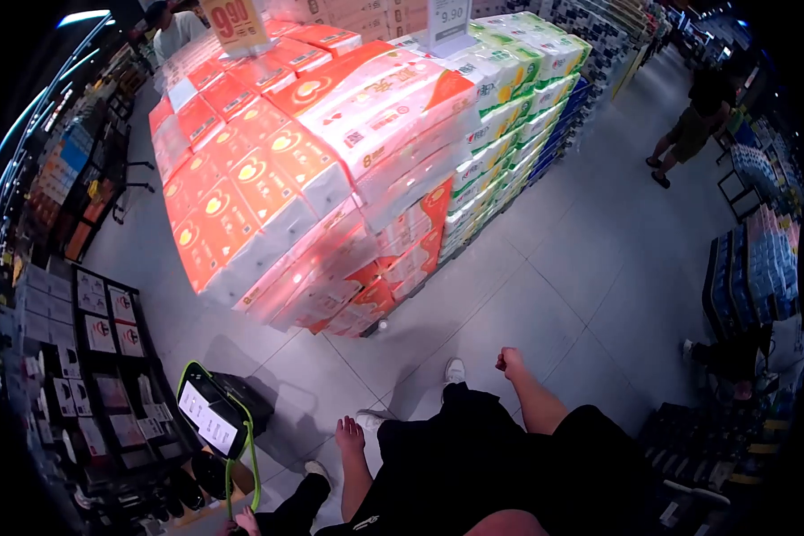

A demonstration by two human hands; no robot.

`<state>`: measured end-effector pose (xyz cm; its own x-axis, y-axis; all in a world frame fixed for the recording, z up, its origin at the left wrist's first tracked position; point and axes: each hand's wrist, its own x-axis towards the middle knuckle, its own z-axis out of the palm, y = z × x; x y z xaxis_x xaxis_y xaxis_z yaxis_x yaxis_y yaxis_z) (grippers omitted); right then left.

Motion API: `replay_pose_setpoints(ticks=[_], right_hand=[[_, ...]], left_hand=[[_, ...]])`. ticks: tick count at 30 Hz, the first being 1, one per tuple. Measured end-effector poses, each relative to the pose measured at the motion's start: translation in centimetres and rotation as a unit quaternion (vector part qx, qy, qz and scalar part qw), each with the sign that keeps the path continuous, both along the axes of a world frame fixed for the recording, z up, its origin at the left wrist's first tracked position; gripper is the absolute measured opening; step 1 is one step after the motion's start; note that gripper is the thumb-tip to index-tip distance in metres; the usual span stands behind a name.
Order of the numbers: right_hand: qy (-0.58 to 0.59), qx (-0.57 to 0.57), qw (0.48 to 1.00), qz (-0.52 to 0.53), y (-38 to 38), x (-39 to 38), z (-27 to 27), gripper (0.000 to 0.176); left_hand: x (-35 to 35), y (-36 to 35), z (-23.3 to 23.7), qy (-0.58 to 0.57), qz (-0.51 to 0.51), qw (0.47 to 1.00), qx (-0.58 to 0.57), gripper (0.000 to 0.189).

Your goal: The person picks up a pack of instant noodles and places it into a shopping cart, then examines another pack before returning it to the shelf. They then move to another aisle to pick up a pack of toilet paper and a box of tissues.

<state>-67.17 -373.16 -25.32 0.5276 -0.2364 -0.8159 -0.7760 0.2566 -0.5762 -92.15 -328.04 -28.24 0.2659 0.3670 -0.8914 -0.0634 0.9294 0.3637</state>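
My left hand (349, 434) hangs low in front of my body with nothing in it, its fingers loosely apart over the floor. Further right, my right hand (508, 359) is held out with the fingers curled in, and I see nothing in it. Both hands are apart from the big stack of packaged tissue (268, 170) ahead, which has red-and-white packs on the near side. Green-and-white packs (500, 116) continue the stack to the right. My white shoe (456, 371) points toward the stack.
Close on my left, another person's hand (245, 521) is by a black cart (241, 393) with a green-edged frame and white panel. Shelves (107, 357) line the left side. A person (692, 125) stands in the aisle at right. Price signs (234, 25) top the stack.
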Motion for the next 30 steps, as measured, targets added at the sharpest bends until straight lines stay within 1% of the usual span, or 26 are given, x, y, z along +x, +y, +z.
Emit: replay_pose_setpoints(ticks=[1,2,4,5,6,7,8,9,11,14,15,17,18,20,21,22,23,24,25,27,29,30], right_hand=[[-0.004,0.002,1.000,-0.029,1.6,0.3,0.2,0.014],[-0.008,0.000,1.000,-0.005,3.6,0.9,0.2,0.014],[-0.083,0.007,0.996,0.044,8.9,1.5,1.2,0.018],[-0.103,-0.014,0.993,0.060,12.8,1.6,2.8,0.019],[-0.109,-0.010,0.992,0.069,16.7,1.8,4.0,0.020],[-0.112,-0.010,0.990,0.082,20.5,1.7,5.2,0.020],[-0.138,0.001,0.983,0.117,24.3,1.5,6.1,0.021],[-0.159,0.014,0.975,0.156,27.9,1.2,6.5,0.023],[-0.187,0.029,0.957,0.220,34.2,0.2,7.3,0.026],[-0.191,0.060,0.936,0.291,41.6,-2.3,10.4,0.027],[-0.188,0.059,0.933,0.300,43.3,-3.0,10.7,0.027],[-0.186,0.099,0.912,0.353,45.4,-4.6,10.9,0.018],[-0.189,0.097,0.911,0.354,46.2,-5.0,11.4,0.018],[-0.157,0.080,0.902,0.395,46.6,-5.9,12.4,0.001],[-0.127,0.080,0.907,0.394,46.3,-5.4,11.5,0.015],[-0.130,0.080,0.909,0.389,45.9,-5.0,10.3,0.015],[-0.103,0.083,0.923,0.362,45.3,-4.7,9.1,0.016],[-0.079,0.087,0.936,0.333,45.0,-4.1,8.2,0.017],[-0.083,0.089,0.940,0.319,44.6,-3.8,7.4,0.017],[-0.029,0.074,0.968,0.237,43.8,-3.0,5.7,0.016],[-0.025,0.088,0.978,0.187,42.9,-2.1,3.6,0.016],[-0.024,0.095,0.984,0.151,42.4,-1.8,3.2,0.015]], left_hand=[[-2.4,0.7,-1.1,-0.003,0.053,0.999,-0.002,0.033],[-4.7,1.7,-2.1,-0.006,0.078,0.997,-0.004,0.033],[-10.8,4.5,-6.4,-0.042,0.031,0.998,-0.019,0.032],[-11.4,5.0,-2.7,0.012,0.127,0.990,-0.053,0.031],[-13.4,7.3,-4.8,0.006,0.142,0.988,-0.057,0.031],[-15.9,9.4,-6.9,-0.018,0.138,0.989,-0.052,0.031],[-19.0,10.0,-8.5,-0.034,0.135,0.989,-0.047,0.031],[-19.4,10.7,-5.2,0.010,0.205,0.978,-0.035,0.031],[-21.8,12.6,-3.1,0.000,0.233,0.972,-0.019,0.029],[-23.4,16.0,-3.0,0.014,0.262,0.964,-0.041,0.027],[-23.5,16.8,-3.4,-0.009,0.255,0.966,-0.027,0.026],[-24.4,17.1,-3.6,-0.026,0.250,0.968,-0.019,0.025],[-23.7,17.9,-3.5,-0.024,0.252,0.967,-0.033,0.024],[-22.4,19.1,-3.6,-0.027,0.248,0.967,-0.047,0.024],[-21.7,19.6,-3.6,-0.021,0.220,0.974,-0.047,0.028],[-21.4,20.0,-3.5,-0.012,0.191,0.980,-0.046,0.033],[-21.0,20.4,-3.3,-0.013,0.182,0.982,-0.044,0.033],[-20.2,20.7,-3.1,0.007,0.130,0.991,-0.015,0.038],[-19.7,20.9,-3.3,0.027,0.076,0.997,0.013,0.043],[-19.1,21.8,-3.8,0.029,0.028,0.999,-0.003,0.050],[-19.6,23.7,-4.1,-0.007,0.001,0.998,-0.062,0.052],[-20.7,24.8,-9.4,0.032,-0.013,0.998,-0.059,0.049]])
